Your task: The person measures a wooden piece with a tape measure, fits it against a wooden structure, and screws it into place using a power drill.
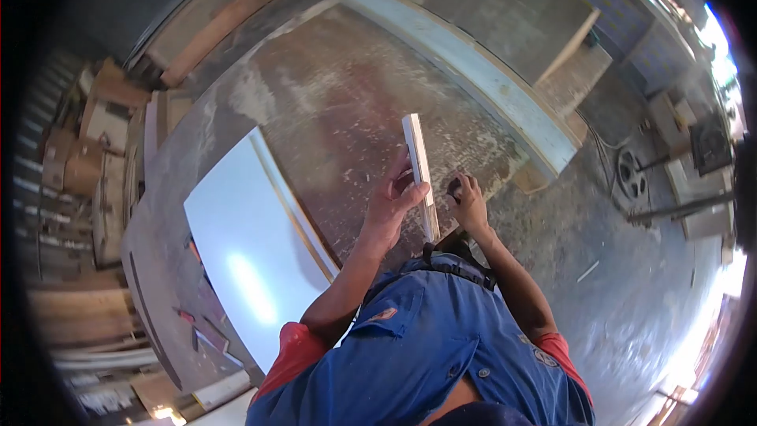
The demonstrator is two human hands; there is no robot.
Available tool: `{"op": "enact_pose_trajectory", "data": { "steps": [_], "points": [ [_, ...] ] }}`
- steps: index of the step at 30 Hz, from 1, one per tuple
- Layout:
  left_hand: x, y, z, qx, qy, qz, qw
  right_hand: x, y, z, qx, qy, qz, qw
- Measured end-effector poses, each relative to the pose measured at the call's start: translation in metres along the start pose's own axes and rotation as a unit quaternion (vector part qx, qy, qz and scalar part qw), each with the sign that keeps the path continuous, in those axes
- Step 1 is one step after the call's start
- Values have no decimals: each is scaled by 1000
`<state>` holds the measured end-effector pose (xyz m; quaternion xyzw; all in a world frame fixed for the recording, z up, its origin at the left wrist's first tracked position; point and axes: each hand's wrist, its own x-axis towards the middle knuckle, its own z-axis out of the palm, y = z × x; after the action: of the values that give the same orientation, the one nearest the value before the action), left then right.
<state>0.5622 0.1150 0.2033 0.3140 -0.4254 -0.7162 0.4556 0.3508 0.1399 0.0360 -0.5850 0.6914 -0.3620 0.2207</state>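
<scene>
My left hand [388, 207] grips a narrow wooden strip [419, 159], thumb across its near face and fingers behind. The strip stands on end, one end pointing away from me and the other near my waist. To its right, my right hand [471, 207] is curled around a small dark object [453, 188], whose kind I cannot make out. A gap separates this hand from the strip. Beneath both hands spreads a worn brown worktable [315, 87] with pale scuffs and flecks.
A glossy white panel [236, 244] lies at the left. Across the table's far right runs a long pale board [473, 71], beside a large grey-brown panel [505, 8]. Hand tools [193, 327] lie at the lower left. Wheeled equipment [631, 173] stands on the floor at right.
</scene>
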Motion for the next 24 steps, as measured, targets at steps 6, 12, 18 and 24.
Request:
{"op": "enact_pose_trajectory", "data": {
  "steps": [6, 12, 18, 24],
  "points": [
    [-13, 34, 4, -61, 59, -16, 996, 18, 16, 1, -135, -83, -120, 980],
    [-3, 20, -5, -121, 158, -67, 978, -4, 25, -23, -53, -54, -131, 988],
    [17, -27, -34, -136, 230, -137, 954, -67, 59, -80, -56, 47, -81, 994],
    [33, -105, -73, 382, 343, 48, 857, -99, 152, -149, -94, 76, -6, 993]
  ]
}}
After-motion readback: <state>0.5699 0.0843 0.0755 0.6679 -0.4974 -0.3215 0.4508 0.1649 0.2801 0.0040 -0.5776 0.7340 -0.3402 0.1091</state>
